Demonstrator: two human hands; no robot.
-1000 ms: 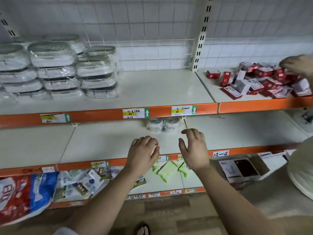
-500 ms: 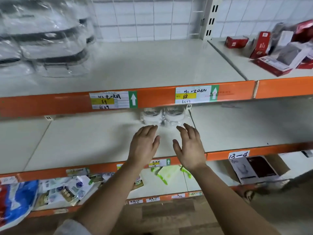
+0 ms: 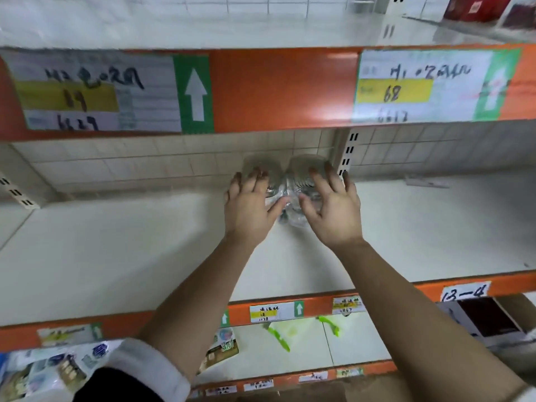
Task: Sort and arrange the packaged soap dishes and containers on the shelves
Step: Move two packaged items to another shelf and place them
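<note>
Two clear, plastic-wrapped round containers stand side by side at the back of the middle shelf (image 3: 116, 250), against the tiled wall. My left hand (image 3: 249, 204) lies over the left container (image 3: 262, 163), fingers spread on top and thumb at its front. My right hand (image 3: 333, 207) covers the right container (image 3: 304, 165) the same way. Crinkled wrap (image 3: 287, 201) shows between my thumbs. The frame is blurred, so no firm grip is visible.
The orange edge of the upper shelf (image 3: 284, 88) hangs close above my hands, with price labels (image 3: 95, 91). Red boxes (image 3: 475, 7) sit on the upper shelf at right. The lower shelf holds green items (image 3: 278, 335), packets (image 3: 43, 369) and an open carton (image 3: 487, 320).
My view dropped and moved in under the upper shelf. Both hands reached from the middle shelf's front to its back and now lie on the two containers.
</note>
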